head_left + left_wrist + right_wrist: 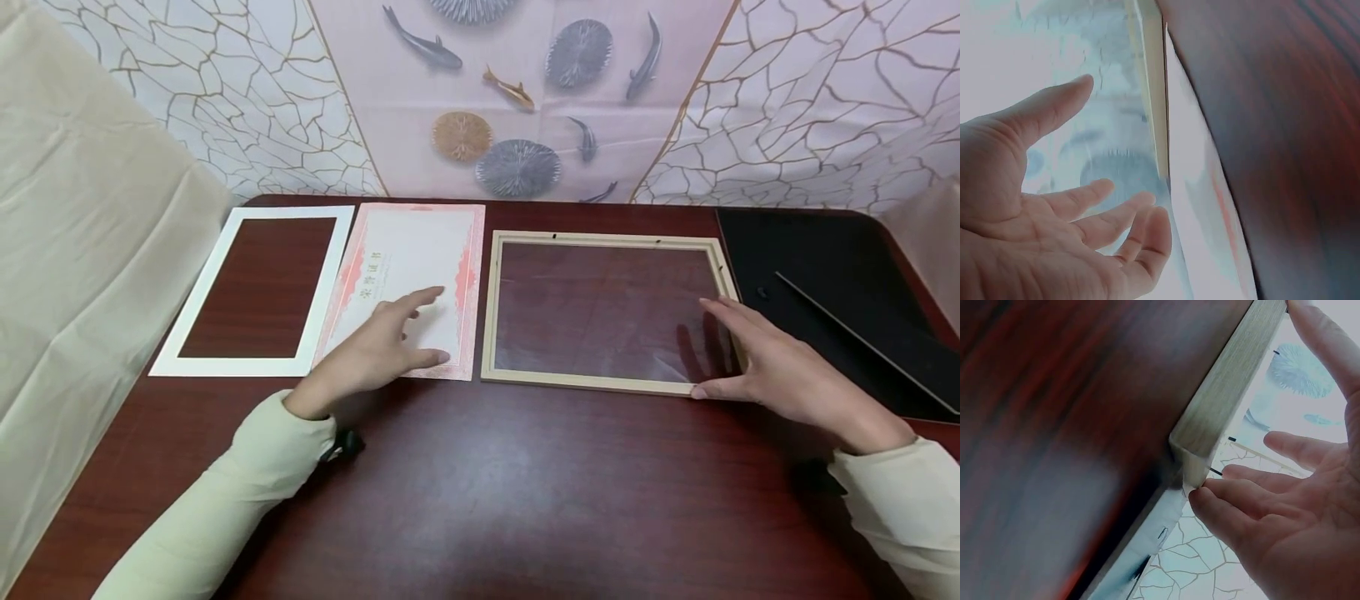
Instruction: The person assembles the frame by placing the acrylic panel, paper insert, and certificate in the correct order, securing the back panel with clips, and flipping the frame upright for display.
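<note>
A light wooden picture frame [600, 387] with a clear pane [592, 308] lies flat on the dark table. At its right end is my right hand [787, 371], fingers fairly straight; the thumb touches the near edge and the fingertips reach the right side. In the right wrist view, fingertips [1200, 495] meet the frame's corner [1191, 456]. My left hand [375, 346] is spread loosely over a pink-bordered certificate [408, 242], holding nothing. The left wrist view shows that palm and its bent, relaxed fingers [1154, 234].
A white mat border [318, 292] lies left of the certificate, their edges close together. To the right of the frame, a black backing board [810, 250] has a slanted support leg [862, 333] rising from it. A patterned cloth [517, 83] hangs behind the table.
</note>
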### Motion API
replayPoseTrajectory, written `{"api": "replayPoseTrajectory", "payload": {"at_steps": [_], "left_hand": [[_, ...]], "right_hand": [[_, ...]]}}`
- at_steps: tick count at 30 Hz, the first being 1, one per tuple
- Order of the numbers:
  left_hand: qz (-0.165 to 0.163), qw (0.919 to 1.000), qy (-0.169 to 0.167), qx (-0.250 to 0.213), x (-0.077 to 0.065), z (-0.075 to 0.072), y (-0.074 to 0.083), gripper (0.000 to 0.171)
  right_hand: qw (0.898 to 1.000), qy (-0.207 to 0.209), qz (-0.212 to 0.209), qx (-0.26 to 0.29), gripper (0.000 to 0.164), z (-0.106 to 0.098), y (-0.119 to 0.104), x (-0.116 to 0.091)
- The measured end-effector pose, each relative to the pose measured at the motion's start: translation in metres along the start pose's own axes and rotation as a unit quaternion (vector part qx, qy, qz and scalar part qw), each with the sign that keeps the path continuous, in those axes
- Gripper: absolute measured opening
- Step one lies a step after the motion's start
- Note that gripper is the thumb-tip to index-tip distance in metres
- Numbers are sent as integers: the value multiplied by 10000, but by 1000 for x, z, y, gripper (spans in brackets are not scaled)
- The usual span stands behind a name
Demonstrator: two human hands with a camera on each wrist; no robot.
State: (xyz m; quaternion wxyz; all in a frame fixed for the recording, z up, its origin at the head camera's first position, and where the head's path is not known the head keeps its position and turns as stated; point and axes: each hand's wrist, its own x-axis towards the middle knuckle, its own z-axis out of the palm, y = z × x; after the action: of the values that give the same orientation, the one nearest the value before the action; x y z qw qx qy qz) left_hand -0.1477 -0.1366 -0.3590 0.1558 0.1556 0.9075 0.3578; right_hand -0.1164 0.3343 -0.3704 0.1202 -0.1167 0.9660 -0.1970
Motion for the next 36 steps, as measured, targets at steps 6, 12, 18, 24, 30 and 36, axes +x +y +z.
{"api": "replayPoseTrajectory", "payload": {"at_steps": [6, 12, 18, 24, 30, 36], "left_hand": [[-402, 9980, 183, -449, -18, -25, -25, 81], [-885, 9924, 420, -749, -32, -46, -45, 81], [-1242, 9780, 708, -1517, -39, -69, -73, 79], [-1367, 9594, 894, -2300, -42, -83, -94, 78], [-1618, 9505, 930, -2485, -38, -90, -105, 77], [-1732, 9229, 960, -3303, -33, -95, -111, 70]], "right_hand": [[9999, -70, 65, 76, 124, 0, 1, 0], [9996, -209, 168, 100, 125, -1, 0, 0], [9993, -278, 224, 141, 126, -1, 0, 0], [9994, -265, 199, 136, 126, -1, 0, 0], [9995, -221, 159, 159, 124, 0, 1, 1], [9998, -164, 97, 97, 123, 0, 2, 0]]}}
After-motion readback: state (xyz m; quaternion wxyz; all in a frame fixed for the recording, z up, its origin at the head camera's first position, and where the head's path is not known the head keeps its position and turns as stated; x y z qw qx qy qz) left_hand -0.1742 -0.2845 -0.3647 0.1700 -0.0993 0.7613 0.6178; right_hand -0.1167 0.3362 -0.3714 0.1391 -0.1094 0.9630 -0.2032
